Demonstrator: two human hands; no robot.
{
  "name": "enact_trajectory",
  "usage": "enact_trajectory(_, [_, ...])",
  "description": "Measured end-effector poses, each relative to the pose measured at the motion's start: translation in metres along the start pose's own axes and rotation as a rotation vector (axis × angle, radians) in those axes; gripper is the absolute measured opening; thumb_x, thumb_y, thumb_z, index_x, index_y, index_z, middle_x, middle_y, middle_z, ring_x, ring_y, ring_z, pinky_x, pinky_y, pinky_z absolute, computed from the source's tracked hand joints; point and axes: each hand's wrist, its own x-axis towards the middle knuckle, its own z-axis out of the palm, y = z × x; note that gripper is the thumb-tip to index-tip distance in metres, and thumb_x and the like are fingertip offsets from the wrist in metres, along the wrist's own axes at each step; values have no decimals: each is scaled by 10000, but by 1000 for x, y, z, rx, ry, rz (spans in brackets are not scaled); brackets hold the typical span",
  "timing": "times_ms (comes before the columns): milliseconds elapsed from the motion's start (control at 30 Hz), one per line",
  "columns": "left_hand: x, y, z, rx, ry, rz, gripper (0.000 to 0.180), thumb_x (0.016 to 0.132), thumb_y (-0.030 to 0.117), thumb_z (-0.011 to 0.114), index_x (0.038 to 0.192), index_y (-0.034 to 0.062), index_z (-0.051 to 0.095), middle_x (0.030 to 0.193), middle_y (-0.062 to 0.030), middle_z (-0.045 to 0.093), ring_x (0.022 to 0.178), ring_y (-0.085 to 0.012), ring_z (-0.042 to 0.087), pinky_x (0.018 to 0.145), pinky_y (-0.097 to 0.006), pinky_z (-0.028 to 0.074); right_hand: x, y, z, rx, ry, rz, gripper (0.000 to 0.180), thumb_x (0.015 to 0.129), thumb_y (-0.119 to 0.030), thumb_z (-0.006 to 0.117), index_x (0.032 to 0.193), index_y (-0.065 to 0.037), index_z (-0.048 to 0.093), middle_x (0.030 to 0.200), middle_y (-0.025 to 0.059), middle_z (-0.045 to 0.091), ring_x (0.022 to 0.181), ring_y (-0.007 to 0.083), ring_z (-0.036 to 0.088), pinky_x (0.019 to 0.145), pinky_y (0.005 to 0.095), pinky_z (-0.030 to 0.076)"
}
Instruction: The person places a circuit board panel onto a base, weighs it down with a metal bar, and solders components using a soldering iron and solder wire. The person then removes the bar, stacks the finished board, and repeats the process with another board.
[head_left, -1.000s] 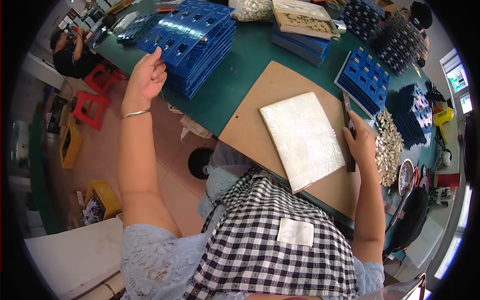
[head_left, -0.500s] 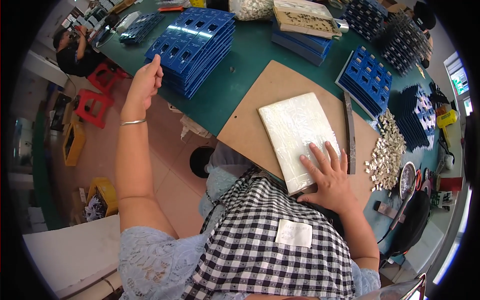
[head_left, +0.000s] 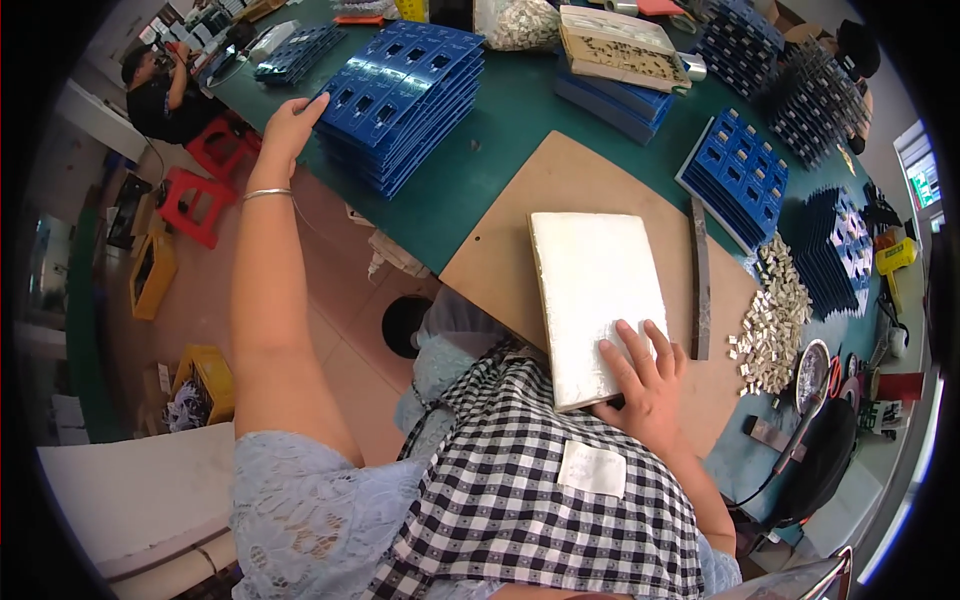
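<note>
Reaching out toward ten o'clock, the person's left hand (head_left: 287,128) touches the near corner of a tall stack of blue plastic trays with rectangular cut-outs (head_left: 403,95) on the green worktable (head_left: 500,150), fingers loosely spread and gripping nothing; a thin silver bangle (head_left: 266,194) circles the wrist. The right hand (head_left: 640,383) lies flat and open, palm down, on the near corner of a white rectangular slab wrapped in crinkled film (head_left: 593,297), which rests on a brown fibreboard sheet (head_left: 560,190) overhanging the table edge. A dark metal bar (head_left: 700,280) lies just beside the slab at three o'clock, with a heap of small pale parts (head_left: 772,318) beyond it. Another blue tray stack (head_left: 733,172) sits at two o'clock; a flat cardboard-coloured tray (head_left: 618,45) tops a blue pile at twelve. A white square label (head_left: 591,468) is fixed to the checked apron (head_left: 520,510).
</note>
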Motion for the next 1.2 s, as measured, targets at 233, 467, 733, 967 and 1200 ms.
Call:
enact_trajectory(233, [-6,-6,7,-97,-2,84,508,772,386,729,1062,-19,625,1006,-116,642,908,-199,606,808,-303,471,3,-3,0,-32,-21,-5,707,566,-259,739,1250,-238,561,1383,32,459,1231,343,406,913,551,327])
enact_trajectory(467, [-17,3,22,-106,219,169,439,753,369,742,992,13,645,916,-87,615,801,-190,595,733,-308,478,-2,-7,-3,-29,-19,50,688,581,-224,742,1244,-215,561,1378,43,459,1223,352,416,931,554,332])
enact_trajectory(733, [-8,-6,11,277,487,335,387,836,345,687,1026,11,641,839,-76,612,735,-146,541,694,-271,461,13,35,-26,119,450,48,555,654,37,610,1198,-55,555,1245,123,551,1088,322,534,903,429,410])
enact_trajectory(967, [-110,166,78,-647,-72,441,247,986,233,461,1051,64,629,748,88,439,618,-2,328,528,-165,253,62,111,-78,1099,1060,471,310,991,-163,418,1248,9,408,1151,98,533,1008,148,536,877,302,443])
enact_trajectory(1200, [-162,264,250,-536,-835,500,371,972,345,424,987,51,650,730,-33,563,649,-119,503,603,-268,412,133,250,-73,1193,1138,814,336,952,-215,464,1145,56,511,1051,126,597,931,173,578,812,320,461])
